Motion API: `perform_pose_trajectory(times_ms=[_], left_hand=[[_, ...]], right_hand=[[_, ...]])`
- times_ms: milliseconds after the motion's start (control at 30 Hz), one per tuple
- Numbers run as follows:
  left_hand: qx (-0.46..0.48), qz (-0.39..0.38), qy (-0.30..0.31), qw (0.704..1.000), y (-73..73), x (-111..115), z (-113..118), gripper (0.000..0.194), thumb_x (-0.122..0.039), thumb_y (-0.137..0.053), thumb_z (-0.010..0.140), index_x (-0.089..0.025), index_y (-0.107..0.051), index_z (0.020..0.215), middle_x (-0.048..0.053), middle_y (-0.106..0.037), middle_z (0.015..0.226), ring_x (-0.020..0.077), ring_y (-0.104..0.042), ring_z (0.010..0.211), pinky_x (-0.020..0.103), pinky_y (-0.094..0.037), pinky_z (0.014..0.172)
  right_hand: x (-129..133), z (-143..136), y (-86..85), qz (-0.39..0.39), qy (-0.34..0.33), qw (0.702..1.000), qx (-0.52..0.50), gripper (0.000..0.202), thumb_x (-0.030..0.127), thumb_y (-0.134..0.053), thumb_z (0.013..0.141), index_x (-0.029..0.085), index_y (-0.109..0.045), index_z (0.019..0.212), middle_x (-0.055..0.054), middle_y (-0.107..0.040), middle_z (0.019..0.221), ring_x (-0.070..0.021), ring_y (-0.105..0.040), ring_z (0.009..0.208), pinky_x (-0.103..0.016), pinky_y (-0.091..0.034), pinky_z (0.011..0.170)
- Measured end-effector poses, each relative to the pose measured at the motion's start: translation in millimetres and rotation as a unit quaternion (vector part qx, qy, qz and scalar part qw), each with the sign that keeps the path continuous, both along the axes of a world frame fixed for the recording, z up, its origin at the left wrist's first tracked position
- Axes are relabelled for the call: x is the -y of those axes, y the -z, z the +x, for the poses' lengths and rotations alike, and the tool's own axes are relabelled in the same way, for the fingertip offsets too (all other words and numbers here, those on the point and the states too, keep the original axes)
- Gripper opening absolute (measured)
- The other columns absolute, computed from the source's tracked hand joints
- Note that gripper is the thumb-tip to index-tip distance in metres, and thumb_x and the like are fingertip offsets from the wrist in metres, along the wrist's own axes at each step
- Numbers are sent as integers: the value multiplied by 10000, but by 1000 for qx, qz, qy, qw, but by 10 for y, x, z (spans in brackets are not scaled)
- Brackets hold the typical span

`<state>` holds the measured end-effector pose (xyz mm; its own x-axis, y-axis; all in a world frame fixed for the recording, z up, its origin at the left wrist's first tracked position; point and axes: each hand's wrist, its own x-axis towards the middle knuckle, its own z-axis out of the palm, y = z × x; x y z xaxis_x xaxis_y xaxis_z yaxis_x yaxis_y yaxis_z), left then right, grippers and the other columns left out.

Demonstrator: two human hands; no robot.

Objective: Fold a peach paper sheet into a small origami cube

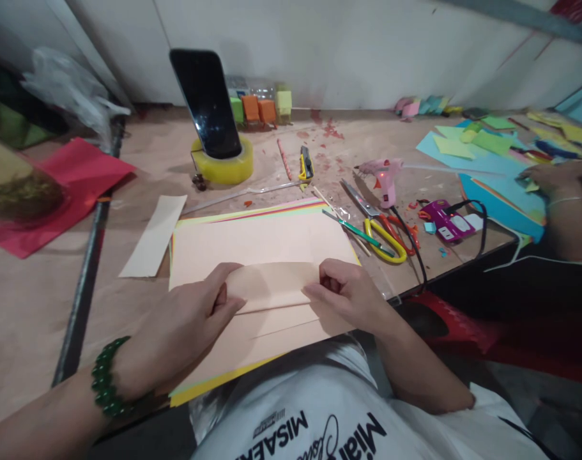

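A cream paper strip (pixel 271 284) is held at both ends above a stack of coloured paper (pixel 252 239) whose top sheet is pale peach. My left hand (pixel 190 319), with a green bead bracelet at the wrist, pinches the strip's left end between thumb and fingers. At the right end, my right hand (pixel 351 294) grips it with thumb and curled fingers. The strip bows slightly, its lower edge close to the sheet. Another cream strip (pixel 154 236) lies on the table left of the stack.
Green-handled tool (pixel 360 235), yellow-handled scissors (pixel 386 237), pink glue gun (pixel 386 179) and purple power socket (pixel 448 220) lie to the right. Behind stand a phone (pixel 208 105) in a yellow tape roll (pixel 228 167) and a cutter (pixel 306 163). Another person's hand (pixel 554 179) rests at far right.
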<state>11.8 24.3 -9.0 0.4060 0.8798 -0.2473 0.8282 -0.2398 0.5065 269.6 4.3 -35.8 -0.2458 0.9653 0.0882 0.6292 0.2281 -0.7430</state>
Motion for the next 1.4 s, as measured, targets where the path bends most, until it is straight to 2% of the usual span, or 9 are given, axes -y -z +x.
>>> perform_pose_trajectory(times_ms=[200, 367, 567, 733, 900, 1167, 1400], left_hand=[[7, 2, -4, 1000, 44, 3, -27, 531, -460, -360, 874, -169, -460, 1307, -48, -518, 583, 169, -519, 487, 261, -346, 486], [9, 2, -5, 1000, 61, 17, -39, 645, -436, -378, 885, -168, -271, 1462, -62, -523, 572, 167, -532, 486, 254, -351, 484], [9, 15, -13, 1000, 61, 16, -24, 748, -429, -393, 880, -141, -118, 1514, -68, -526, 562, 161, -520, 466, 247, -339, 472], [4, 16, -8, 1000, 70, 9, -33, 766, -436, -391, 879, -135, -97, 1519, -62, -530, 575, 157, -510, 463, 245, -331, 467], [5, 14, -6, 1000, 65, 11, -31, 761, -433, -381, 881, -134, -93, 1519, -63, -525, 568, 160, -508, 462, 248, -323, 469], [5, 11, 1, 1000, 70, 10, -27, 757, -415, -388, 891, -136, -75, 1520, -63, -535, 574, 157, -512, 473, 250, -324, 477], [-19, 20, 12, 1000, 40, 21, -32, 738, -406, -367, 907, -132, -65, 1522, -60, -533, 572, 159, -511, 461, 246, -326, 465]], right_hand=[[25, 10, -8, 21, -24, 999, 12, 310, 337, -572, 894, 193, -459, 643, 36, -446, 632, -98, -404, 554, -238, -312, 533], [52, 31, -6, 43, -47, 998, 23, 345, 305, -565, 904, 204, -386, 627, 23, -434, 671, -117, -418, 603, -246, -326, 553], [79, 24, -8, 57, -43, 997, 41, 334, 277, -575, 894, 213, -374, 636, 12, -443, 678, -138, -435, 643, -257, -341, 571], [83, 14, -25, 54, -46, 997, 43, 295, 319, -540, 920, 203, -428, 673, 5, -463, 698, -138, -445, 654, -262, -349, 585], [84, -11, -5, 61, -25, 997, 45, 407, 410, -506, 946, 203, -385, 617, 18, -410, 653, -133, -409, 627, -265, -317, 570], [83, -26, 25, 76, -24, 996, 33, 407, 337, -557, 920, 208, -346, 597, 27, -395, 648, -128, -399, 610, -262, -304, 565], [89, -14, 57, 96, -32, 994, 51, 369, 333, -583, 907, 202, -401, 614, 14, -436, 660, -135, -421, 632, -256, -323, 566]])
